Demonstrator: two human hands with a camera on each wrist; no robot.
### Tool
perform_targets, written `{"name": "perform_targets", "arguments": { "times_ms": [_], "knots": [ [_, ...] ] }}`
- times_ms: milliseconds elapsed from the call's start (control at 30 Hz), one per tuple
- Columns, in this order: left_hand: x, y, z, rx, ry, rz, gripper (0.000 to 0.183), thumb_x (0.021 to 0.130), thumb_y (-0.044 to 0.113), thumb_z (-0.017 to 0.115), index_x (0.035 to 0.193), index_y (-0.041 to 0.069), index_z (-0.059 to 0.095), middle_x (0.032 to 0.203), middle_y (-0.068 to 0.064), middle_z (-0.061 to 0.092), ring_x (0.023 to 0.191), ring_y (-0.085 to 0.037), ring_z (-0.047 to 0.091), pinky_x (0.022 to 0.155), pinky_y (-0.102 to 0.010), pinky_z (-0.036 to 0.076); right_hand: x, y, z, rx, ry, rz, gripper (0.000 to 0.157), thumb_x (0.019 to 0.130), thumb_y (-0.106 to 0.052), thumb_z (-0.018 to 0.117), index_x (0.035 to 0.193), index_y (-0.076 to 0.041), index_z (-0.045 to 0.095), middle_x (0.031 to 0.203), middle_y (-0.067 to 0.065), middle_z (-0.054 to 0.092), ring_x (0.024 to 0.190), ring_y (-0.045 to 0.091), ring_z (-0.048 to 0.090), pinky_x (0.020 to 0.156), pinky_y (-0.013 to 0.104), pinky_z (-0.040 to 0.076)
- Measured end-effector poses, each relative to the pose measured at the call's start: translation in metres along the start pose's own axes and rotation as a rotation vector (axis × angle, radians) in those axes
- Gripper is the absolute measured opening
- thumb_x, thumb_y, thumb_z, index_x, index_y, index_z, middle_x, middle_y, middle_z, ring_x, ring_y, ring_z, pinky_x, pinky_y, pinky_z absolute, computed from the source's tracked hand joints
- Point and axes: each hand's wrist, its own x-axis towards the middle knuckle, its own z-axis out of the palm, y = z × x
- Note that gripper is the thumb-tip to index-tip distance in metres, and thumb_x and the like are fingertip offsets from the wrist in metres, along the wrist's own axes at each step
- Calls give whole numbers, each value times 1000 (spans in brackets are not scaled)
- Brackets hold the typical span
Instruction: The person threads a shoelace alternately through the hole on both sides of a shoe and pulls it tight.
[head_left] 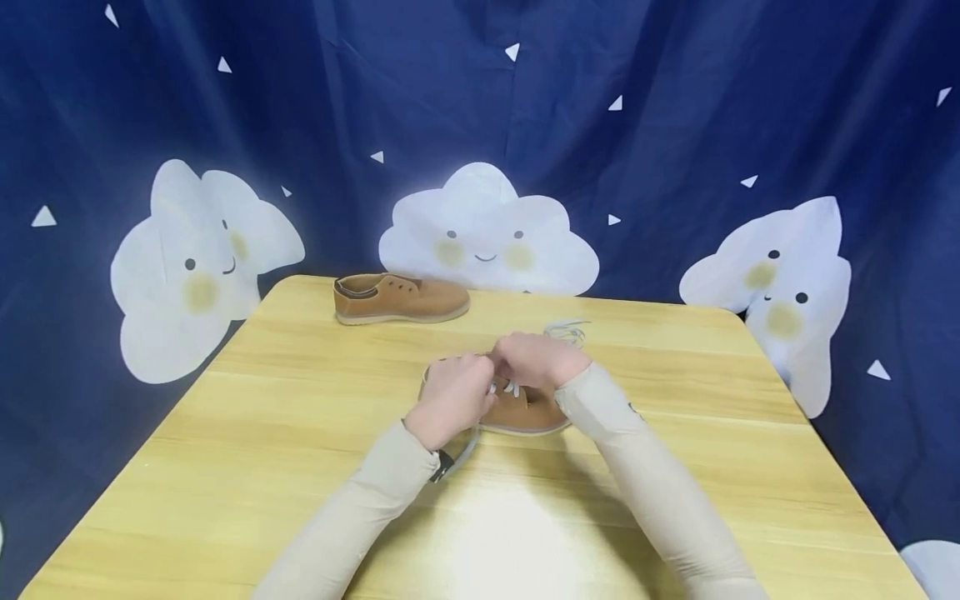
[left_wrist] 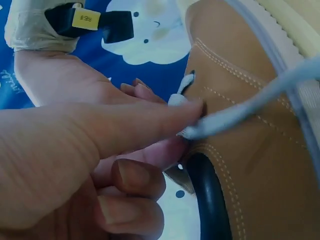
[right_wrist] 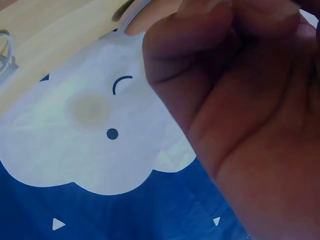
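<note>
A brown lace-up shoe (head_left: 517, 414) stands on the table under both hands, toe to the right. My left hand (head_left: 453, 396) is at its opening and pinches a pale grey shoelace (left_wrist: 225, 120) between thumb and finger, close to the eyelets. The lace runs through an eyelet, and a length hangs below the left wrist. Over the lacing, right beside the left hand, is my right hand (head_left: 540, 358). Its fingers (right_wrist: 190, 35) look bent, but their tips are cut off or hidden, so what they hold cannot be made out.
A second brown shoe (head_left: 405, 302), with no lace visible in its eyelets, stands at the table's far left edge. Behind the hands lies a loose grey lace bundle (head_left: 567, 332). A blue curtain (head_left: 480, 100) with clouds hangs behind the wooden table (head_left: 247, 450).
</note>
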Motion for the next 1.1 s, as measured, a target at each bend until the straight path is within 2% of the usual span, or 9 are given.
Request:
{"name": "perform_targets", "arguments": {
  "times_ms": [200, 333, 433, 567, 667, 800, 867, 967, 1100],
  "knots": [
    [-1, 3, 0, 5, 14, -10, 34, 88, 27, 81, 67, 17, 58, 61, 4, 55, 51, -11, 46, 42, -28, 39, 1, 7, -2, 37, 0, -66, 29, 96, 3, 55, 77, -14, 71, 72, -6, 63, 66, 6, 55, 66, 21, 49],
    [-2, 5, 5, 45, 58, -23, 30, 86, 30, 83, 71, 16, 62, 63, 4, 57, 52, -10, 46, 42, -29, 39, 2, 10, 1, 35, 15, -78, 28, 95, 2, 56, 79, -15, 72, 75, -4, 66, 67, 6, 55, 67, 21, 49],
    [-2, 6, 6, 40, 70, -31, 36, 88, 24, 81, 63, 18, 56, 55, 7, 47, 47, -8, 39, 39, -25, 30, 2, 10, 2, 36, 14, -82, 29, 94, 3, 54, 78, -14, 70, 74, -4, 63, 67, 7, 53, 65, 21, 47],
    [-3, 6, 4, 3, 45, -29, 42, 90, 15, 76, 57, 20, 50, 50, 9, 37, 43, -5, 31, 38, -21, 21, 1, 10, 2, 36, 19, -88, 30, 94, 6, 52, 77, -13, 69, 73, -5, 61, 67, 7, 52, 65, 21, 45],
    [-3, 6, 4, 3, 59, -1, 27, 91, 11, 73, 67, 15, 61, 59, 5, 48, 48, -7, 38, 39, -21, 28, -1, 9, 0, 32, 25, -81, 28, 95, 4, 54, 79, -14, 70, 75, -5, 63, 69, 8, 54, 67, 21, 47],
    [-6, 7, 2, 76, 141, 107, 6, 85, 7, 76, 82, 9, 72, 78, -3, 61, 66, -13, 54, 44, -25, 43, -2, 8, -1, 32, 38, -61, 23, 96, -1, 60, 82, -16, 72, 80, -4, 69, 72, 9, 59, 72, 24, 52],
    [-8, 7, 0, 128, 190, 157, 7, 82, 5, 77, 82, 10, 73, 81, -4, 64, 72, -16, 59, 46, -28, 48, -2, 7, -1, 24, 47, -45, 21, 95, -3, 63, 83, -17, 73, 83, -4, 71, 74, 10, 62, 75, 25, 54],
    [-10, 8, -4, 166, 234, 198, 8, 81, 4, 77, 80, 10, 72, 78, -5, 66, 72, -19, 64, 47, -31, 51, -1, 6, -1, 4, 57, -24, 19, 95, -5, 65, 83, -18, 74, 84, -3, 72, 76, 11, 63, 77, 28, 55],
    [-11, 9, -7, 160, 231, 218, 6, 85, 2, 76, 83, 7, 74, 80, -7, 67, 73, -20, 67, 52, -30, 56, -1, 7, -1, -2, 64, -32, 19, 95, -5, 65, 83, -18, 74, 83, -4, 71, 75, 10, 61, 75, 27, 54]
  ]
}}
